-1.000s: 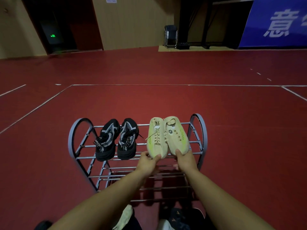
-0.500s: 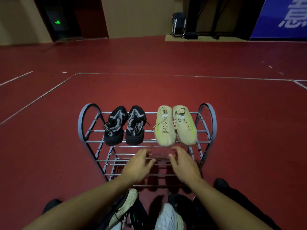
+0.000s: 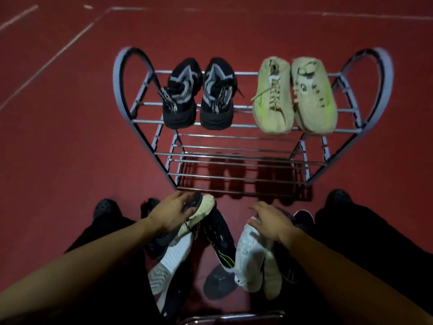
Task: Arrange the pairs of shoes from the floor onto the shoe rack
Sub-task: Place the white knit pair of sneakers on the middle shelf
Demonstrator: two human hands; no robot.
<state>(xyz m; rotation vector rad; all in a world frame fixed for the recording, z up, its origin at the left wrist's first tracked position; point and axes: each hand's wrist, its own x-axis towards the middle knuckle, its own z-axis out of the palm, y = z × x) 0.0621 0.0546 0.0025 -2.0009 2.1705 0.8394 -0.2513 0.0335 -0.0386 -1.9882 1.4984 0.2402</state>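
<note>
A grey metal shoe rack [image 3: 236,154] stands on the red floor. On its top shelf sit a black pair [image 3: 199,95] at the left and a pale green pair [image 3: 295,95] at the right. Between my legs lies a heap of shoes on the floor. My left hand [image 3: 171,213] grips the toe of a white-and-black shoe [image 3: 187,224] at the heap's left. My right hand [image 3: 271,219] rests with fingers spread on a white shoe [image 3: 248,256] at the heap's right. A black shoe with a green stripe [image 3: 220,238] lies between them.
My legs in dark trousers and black clogs [image 3: 106,208] flank the heap on both sides. The rack's lower shelves hold nothing. A metal bar [image 3: 234,316] shows at the bottom edge. White court lines [image 3: 46,59] cross the floor at the left.
Both hands let go of the pale green pair and pulled back from the rack down to the heap of shoes. The camera tilted downward.
</note>
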